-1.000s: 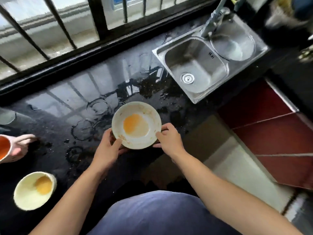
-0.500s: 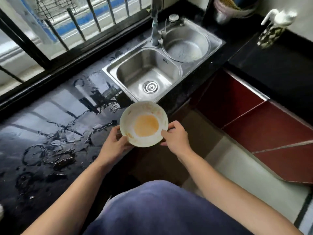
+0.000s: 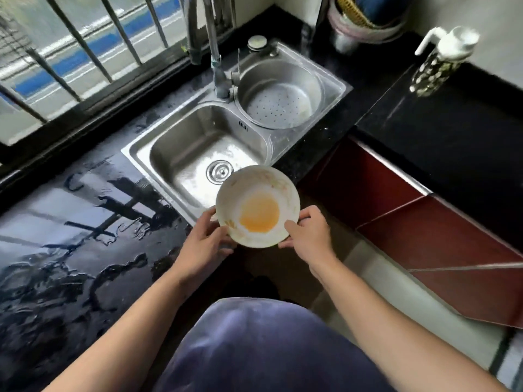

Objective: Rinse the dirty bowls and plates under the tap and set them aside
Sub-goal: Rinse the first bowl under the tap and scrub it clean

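One dirty white bowl [image 3: 257, 207], orange residue pooled in its bottom, hangs at the near edge of the steel sink [image 3: 198, 154], held level by both hands. Left hand [image 3: 205, 244] and right hand [image 3: 308, 236] have their fingers clasped on opposite rims. Behind the sink stands the tap [image 3: 216, 66]; left of it spreads the wet black tabletop [image 3: 70, 236].

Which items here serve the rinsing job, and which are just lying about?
In use: dirty bowl, held by left hand and right hand; tap; sink basin.
Lying about: strainer basin; pump bottle; stacked tubs.
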`<state>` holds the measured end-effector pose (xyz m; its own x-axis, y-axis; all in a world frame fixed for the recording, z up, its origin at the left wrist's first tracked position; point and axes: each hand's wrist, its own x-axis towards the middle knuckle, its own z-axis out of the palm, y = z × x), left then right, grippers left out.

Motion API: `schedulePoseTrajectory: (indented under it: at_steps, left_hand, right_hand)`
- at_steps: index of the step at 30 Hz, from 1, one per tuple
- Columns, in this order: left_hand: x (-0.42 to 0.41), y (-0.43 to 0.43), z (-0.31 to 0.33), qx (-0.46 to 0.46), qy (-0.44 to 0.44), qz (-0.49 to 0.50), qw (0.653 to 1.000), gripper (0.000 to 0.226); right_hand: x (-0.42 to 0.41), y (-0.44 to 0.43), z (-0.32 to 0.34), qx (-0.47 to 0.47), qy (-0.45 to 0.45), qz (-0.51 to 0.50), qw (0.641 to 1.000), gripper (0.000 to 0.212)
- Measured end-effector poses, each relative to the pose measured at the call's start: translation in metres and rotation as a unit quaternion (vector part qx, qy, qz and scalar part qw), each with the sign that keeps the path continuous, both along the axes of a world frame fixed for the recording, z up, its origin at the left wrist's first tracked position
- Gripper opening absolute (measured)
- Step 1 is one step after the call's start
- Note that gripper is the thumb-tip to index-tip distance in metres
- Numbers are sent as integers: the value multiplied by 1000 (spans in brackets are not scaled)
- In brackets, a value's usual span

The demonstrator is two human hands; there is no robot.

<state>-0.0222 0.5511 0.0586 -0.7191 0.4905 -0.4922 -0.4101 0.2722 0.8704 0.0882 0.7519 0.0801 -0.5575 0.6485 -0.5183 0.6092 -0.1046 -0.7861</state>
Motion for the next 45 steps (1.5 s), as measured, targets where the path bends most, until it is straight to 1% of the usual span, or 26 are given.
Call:
schedulePoseTrajectory:
  at_steps: [2,5,8,13,17,19,21,22,24,25,26,27,28,29,30,32,33,34,35,36,37,38,40,42,44,45]
  left_hand:
    - [-16,23,3,13,-13,-5,1000,53]
    - [-47,56,7,43,-40,1,998,44]
    - [-74,83,8,51,-81,25,995,47]
    - [-114,121,-4,39,-92,115,988,44]
    - [-137,146,-7,16,-78,197,977,45]
    - [-144,158,-5,11,-72,255,964,46]
    - [-150,172,-3,5,-63,313,948,51]
    - [-153,179,-3,6,-60,341,938,55]
    - [-160,191,-6,14,-52,402,914,53]
    - [-163,196,-6,18,-49,429,902,54]
    - [-166,199,-7,21,-50,447,893,59]
    - [-168,202,-8,19,-52,459,887,63]
    - [-167,204,-11,18,-55,477,877,62]
    - [-167,207,-12,20,-58,492,868,61]
    - [-168,210,-11,23,-63,501,863,61]
    - [-170,211,-10,26,-73,518,852,65]
    - [-170,212,-10,25,-78,522,849,67]
    - [-170,213,-9,29,-83,525,846,68]
    - [-169,214,-9,34,-83,528,845,68]
    - [-168,214,-8,38,-83,529,844,67]
    - [-166,215,-10,35,-83,531,843,66]
    - [-165,215,-11,32,-84,534,840,67]
    - [-164,214,-12,38,-84,542,835,67]
    - [-164,212,-12,45,-87,549,830,67]
    - [-165,209,-11,47,-90,556,825,65]
    - [-166,206,-10,51,-92,560,822,63]
  right_hand:
    - [-13,19,6,9,-3,-9,1000,16]
    - [-43,53,16,19,-7,-9,1000,16]
    - [-74,83,21,34,-24,13,999,15]
    - [-138,134,13,43,-34,98,994,14]
    - [-201,176,3,5,-21,183,983,13]
    - [-235,195,0,-24,-23,233,972,11]
    - [-271,212,-2,-61,-27,285,956,11]
    - [-293,220,-3,-77,-30,312,946,13]
    - [-342,234,-3,-103,-30,358,928,21]
    - [-370,240,-3,-104,-23,374,921,26]
    - [-396,245,-3,-78,-14,386,919,35]
    - [-424,251,-4,-8,1,409,912,44]
    - [-454,252,-7,97,18,454,885,51]
    - [-481,253,-10,215,38,493,842,56]
    - [-503,255,-9,322,53,522,788,60]
    - [-540,249,-14,470,42,597,649,66]
    - [-553,246,-19,515,13,636,574,67]
    - [-560,243,-26,540,-24,669,510,65]
    - [-563,240,-33,551,-61,692,461,60]
    - [-563,238,-39,552,-93,710,428,53]
    - [-559,236,-43,550,-118,718,410,46]
    - [-555,235,-46,548,-128,718,410,41]
    - [-547,235,-51,550,-118,707,429,39]
    - [-544,236,-54,541,-119,699,451,44]
    - [-543,238,-56,512,-139,697,482,51]
    - [-542,239,-58,501,-146,698,490,53]
